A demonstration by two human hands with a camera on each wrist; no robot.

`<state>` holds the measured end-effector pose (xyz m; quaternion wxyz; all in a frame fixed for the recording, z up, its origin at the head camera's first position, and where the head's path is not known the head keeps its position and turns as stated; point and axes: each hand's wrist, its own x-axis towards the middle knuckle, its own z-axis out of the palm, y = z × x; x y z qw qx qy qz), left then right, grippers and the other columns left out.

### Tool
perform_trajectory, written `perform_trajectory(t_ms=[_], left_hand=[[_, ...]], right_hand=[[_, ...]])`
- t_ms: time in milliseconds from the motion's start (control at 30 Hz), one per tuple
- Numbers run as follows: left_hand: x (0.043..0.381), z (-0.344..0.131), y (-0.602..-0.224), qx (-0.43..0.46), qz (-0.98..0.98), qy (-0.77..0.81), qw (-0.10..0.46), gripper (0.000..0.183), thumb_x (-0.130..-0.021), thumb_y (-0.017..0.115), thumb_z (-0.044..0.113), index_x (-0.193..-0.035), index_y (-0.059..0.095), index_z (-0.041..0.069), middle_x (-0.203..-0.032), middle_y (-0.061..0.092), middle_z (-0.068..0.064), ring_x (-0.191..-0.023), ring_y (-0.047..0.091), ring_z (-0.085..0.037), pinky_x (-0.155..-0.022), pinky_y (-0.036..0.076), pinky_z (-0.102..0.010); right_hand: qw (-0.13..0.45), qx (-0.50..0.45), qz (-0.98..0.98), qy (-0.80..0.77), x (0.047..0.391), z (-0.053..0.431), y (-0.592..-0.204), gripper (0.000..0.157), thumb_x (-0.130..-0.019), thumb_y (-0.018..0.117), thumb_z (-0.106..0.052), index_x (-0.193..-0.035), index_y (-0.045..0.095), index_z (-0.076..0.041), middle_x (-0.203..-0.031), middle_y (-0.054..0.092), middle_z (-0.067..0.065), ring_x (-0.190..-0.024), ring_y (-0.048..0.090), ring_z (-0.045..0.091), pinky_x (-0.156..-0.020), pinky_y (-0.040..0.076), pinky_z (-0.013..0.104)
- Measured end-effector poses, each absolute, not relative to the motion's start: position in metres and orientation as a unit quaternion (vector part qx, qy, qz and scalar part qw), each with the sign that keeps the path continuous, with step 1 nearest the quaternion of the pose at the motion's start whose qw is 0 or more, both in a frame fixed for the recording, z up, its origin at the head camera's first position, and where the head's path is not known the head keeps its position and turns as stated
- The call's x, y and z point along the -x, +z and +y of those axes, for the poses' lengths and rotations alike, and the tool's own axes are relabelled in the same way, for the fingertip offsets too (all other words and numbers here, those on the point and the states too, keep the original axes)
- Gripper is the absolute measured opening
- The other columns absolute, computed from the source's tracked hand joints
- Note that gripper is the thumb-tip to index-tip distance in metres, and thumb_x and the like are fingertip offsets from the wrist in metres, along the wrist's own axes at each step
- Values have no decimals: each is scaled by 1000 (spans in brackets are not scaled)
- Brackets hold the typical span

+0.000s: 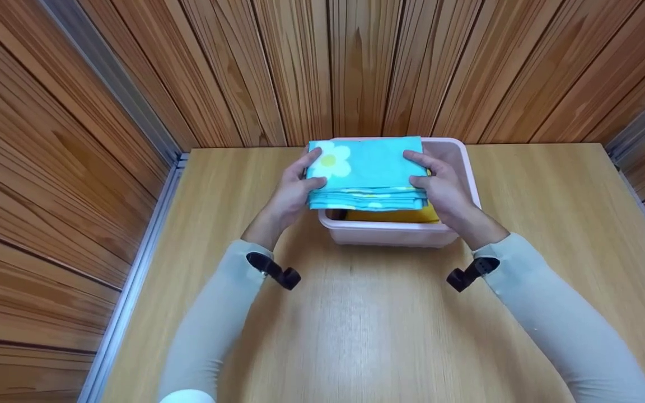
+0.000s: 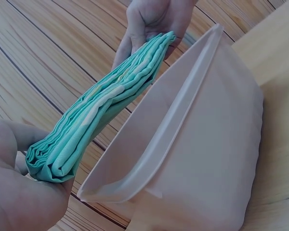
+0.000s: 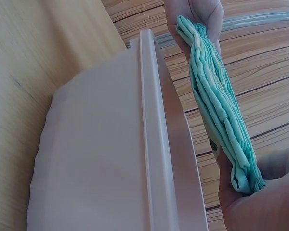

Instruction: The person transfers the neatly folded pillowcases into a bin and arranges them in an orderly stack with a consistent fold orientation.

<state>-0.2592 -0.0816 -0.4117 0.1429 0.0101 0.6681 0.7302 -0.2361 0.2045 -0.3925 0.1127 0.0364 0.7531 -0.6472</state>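
Both hands hold a folded turquoise cloth (image 1: 375, 168) with a white and yellow flower print, its layered edge facing the person. My left hand (image 1: 293, 187) grips the left end and my right hand (image 1: 445, 182) the right end, thumbs on top and the other fingers underneath. The cloth is above the opening of a pale pink plastic bin (image 1: 392, 234). In the left wrist view the folded cloth (image 2: 101, 108) hangs over the bin's rim (image 2: 183, 110); the right wrist view shows the cloth (image 3: 219, 106) beside the bin wall (image 3: 96, 144). Something yellow (image 1: 395, 216) lies inside the bin, mostly hidden by the cloth.
The bin stands at the back of a light wooden table (image 1: 356, 319), close to a wood-plank wall (image 1: 356, 67). Another plank wall (image 1: 42, 168) with a metal rail (image 1: 132, 285) borders the left. A black wrist camera (image 1: 275, 270) sits on each sleeve cuff.
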Motion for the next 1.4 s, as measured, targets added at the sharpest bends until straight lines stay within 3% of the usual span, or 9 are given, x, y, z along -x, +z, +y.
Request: perform_trajectory(t_ms=[300, 633, 1067, 1233, 1400], left_hand=[[262, -73, -410, -26, 682, 718, 135, 62, -100, 55, -1, -157, 42, 20, -171, 11, 8, -157, 0, -18, -126, 9, -37], [266, -63, -404, -28, 673, 726, 139, 62, -99, 55, -2, -157, 42, 17, -171, 10, 6, -157, -1, -17, -126, 7, -37], [269, -54, -401, -17, 671, 726, 149, 60, -101, 53, 0, -156, 43, 22, -170, 12, 11, -157, 0, -15, -126, 7, -39], [269, -49, -401, -16, 669, 727, 154, 62, -100, 49, -2, -157, 41, 21, -171, 9, 8, -157, -2, -15, -126, 3, -40], [268, -43, -403, -25, 671, 724, 157, 64, -98, 49, -5, -157, 40, 17, -171, 10, 4, -157, 1, -17, -126, 4, -39]], right_hand=[[118, -57, 739, -660, 238, 210, -385, 53, -106, 43, -1, -157, 41, -17, -172, 2, -3, -157, 0, 19, -126, 4, 40], [96, -50, 742, -662, 237, 218, -381, 54, -104, 42, 3, -156, 43, -12, -171, 1, 0, -156, 1, 23, -126, 5, 39], [111, -60, 756, -642, 240, 228, -375, 55, -106, 41, 1, -157, 41, -16, -172, -5, -1, -157, -3, 24, -125, 6, 39], [119, -60, 760, -636, 240, 232, -375, 55, -106, 40, 0, -158, 39, -18, -172, -6, -3, -157, -4, 25, -125, 8, 40], [129, -67, 776, -614, 238, 237, -377, 54, -107, 39, -4, -159, 37, -19, -172, -1, 0, -156, 5, 29, -125, 16, 45]])
